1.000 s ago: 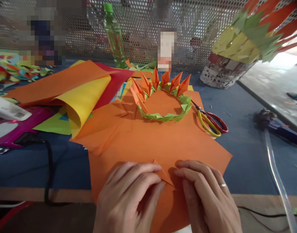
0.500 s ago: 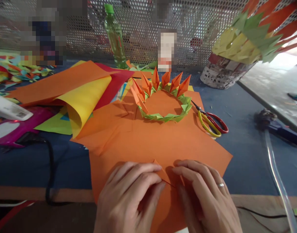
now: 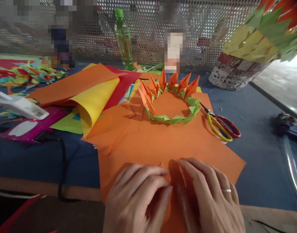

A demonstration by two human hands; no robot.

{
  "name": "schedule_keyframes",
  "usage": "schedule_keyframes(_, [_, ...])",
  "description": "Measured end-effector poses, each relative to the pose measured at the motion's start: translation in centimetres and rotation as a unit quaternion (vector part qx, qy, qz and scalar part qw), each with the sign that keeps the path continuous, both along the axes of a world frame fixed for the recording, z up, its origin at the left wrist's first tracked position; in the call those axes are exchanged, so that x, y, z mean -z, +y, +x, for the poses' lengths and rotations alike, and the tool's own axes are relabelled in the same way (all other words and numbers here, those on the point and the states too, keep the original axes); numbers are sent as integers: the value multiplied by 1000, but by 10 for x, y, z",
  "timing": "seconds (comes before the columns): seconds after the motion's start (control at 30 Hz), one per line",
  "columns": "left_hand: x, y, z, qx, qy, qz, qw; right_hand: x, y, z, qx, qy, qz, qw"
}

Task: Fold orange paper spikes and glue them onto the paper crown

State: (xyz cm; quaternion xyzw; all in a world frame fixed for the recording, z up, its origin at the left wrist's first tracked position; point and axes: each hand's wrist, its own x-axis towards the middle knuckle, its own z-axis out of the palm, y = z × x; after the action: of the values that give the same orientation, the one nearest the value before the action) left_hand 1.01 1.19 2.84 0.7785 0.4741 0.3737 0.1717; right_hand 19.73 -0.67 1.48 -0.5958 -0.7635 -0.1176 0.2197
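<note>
By the tabletop's (image 3: 87, 171) near edge, the left hand's (image 3: 138, 197) fingers, drawn narrow, hold a small folded orange paper (image 3: 162, 164); the right hand (image 3: 209, 191) curls beside them, its grip I can't tell. That fold looks unfinished. Toward the orange sheet's (image 3: 138, 145) far edge, a closed green ring (image 3: 172, 120) carries orange spikes (image 3: 173, 81) behind and leftward; its near side has none.

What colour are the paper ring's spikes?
The spikes are plain orange; the head view shows them.
</note>
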Motion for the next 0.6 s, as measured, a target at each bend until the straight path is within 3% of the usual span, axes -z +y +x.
schedule_keyframes(0.3, [-1, 0, 1, -23, 18, 7, 1000, 6, -1, 3, -13, -21, 10, 1000])
schedule_keyframes(0.47, [3, 1, 1, -52, 88, 41, 994, 3, -5, -9, 45, 42, -12, 998])
schedule_keyframes(0.6, [4, -1, 1, -62, 119, 54, 989, 0, -5, -13, 43, 58, -24, 997])
